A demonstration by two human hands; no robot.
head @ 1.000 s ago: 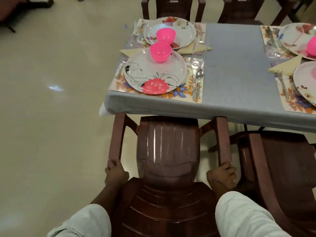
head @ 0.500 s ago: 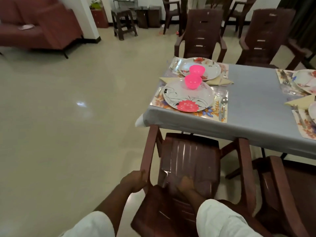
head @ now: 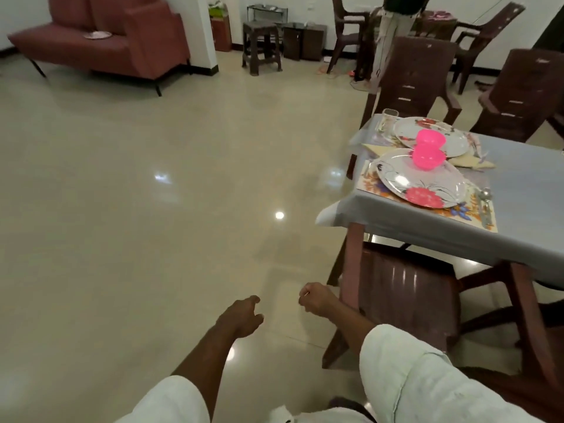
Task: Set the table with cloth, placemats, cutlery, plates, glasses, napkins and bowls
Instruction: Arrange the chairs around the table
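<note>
Two hands: both hang over the bare floor [head: 137, 209], low in the view, and neither one touches any thing.
Left hand [head: 241, 317]: the fingers are loosely curled, thumb a little apart, and they hold nothing.
Right hand [head: 317, 300]: the fingers are bent inward in a loose way; nothing is between them. It is just beside the near chair [head: 406, 294] but not on it.
Sleeves: white, on both arms, at the bottom edge.
Table [head: 518, 215]: to the right of both hands and well apart from them, covered with a grey cloth [head: 528, 184].
Near placemat [head: 378, 184]: flowered, at the table corner closest to the hands.
Near plate [head: 421, 181]: white with a pink flower, lying on the near placemat.
Near bowl [head: 428, 158]: pink, standing on the far part of the near plate.
Far plate [head: 430, 138]: behind the near one, also with a flower pattern.
Far bowl [head: 428, 138]: pink, on the far plate, partly hidden by the near bowl.
Napkins [head: 467, 161]: yellow, folded, between the two plates at the sides.
Spoon [head: 485, 196]: on the right edge of the near placemat, beside the near plate.
Glass [head: 390, 114]: clear, at the far left corner of the table.
Near chair: dark brown, pushed with its seat under the table edge.
Other chairs [head: 418, 74]: two more stand at the far side of the table.
Sofa [head: 106, 38]: reddish, against the wall at the far left.
Standing person [head: 393, 25]: behind the far chairs, only legs and part of the body are seen.
</note>
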